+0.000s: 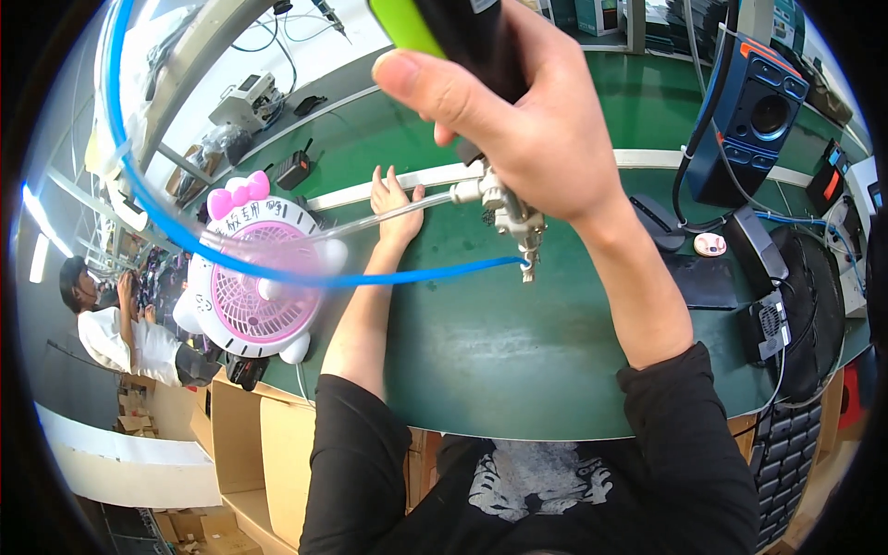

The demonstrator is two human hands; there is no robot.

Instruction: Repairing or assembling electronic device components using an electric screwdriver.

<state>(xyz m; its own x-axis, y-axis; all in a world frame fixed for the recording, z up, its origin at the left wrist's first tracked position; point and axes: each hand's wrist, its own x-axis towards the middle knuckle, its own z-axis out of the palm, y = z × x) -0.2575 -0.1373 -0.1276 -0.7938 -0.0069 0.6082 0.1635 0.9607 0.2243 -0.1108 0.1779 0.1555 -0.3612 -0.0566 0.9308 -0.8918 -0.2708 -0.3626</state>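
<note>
My right hand (518,129) is wrapped round a black and green power screwdriver (444,28), held up close over the green table (499,370). A metal head (520,222) points down from it, its tip above the tabletop. A blue hose (370,279) and a clear tube (388,217) run from this head off to the left. My left hand (396,208) is near the pale strip across the table, its fingers stretched out and nothing in them. Beside my left forearm stands a pink and white fan (264,287) with a bow on top.
At the right are a dark blue speaker (754,120), a black bag (809,296), cables and a small pink round item (710,244). A walkie-talkie (294,169) stands behind the fan. Cardboard boxes (236,435) sit below the table's left edge. Another person (125,328) is at far left.
</note>
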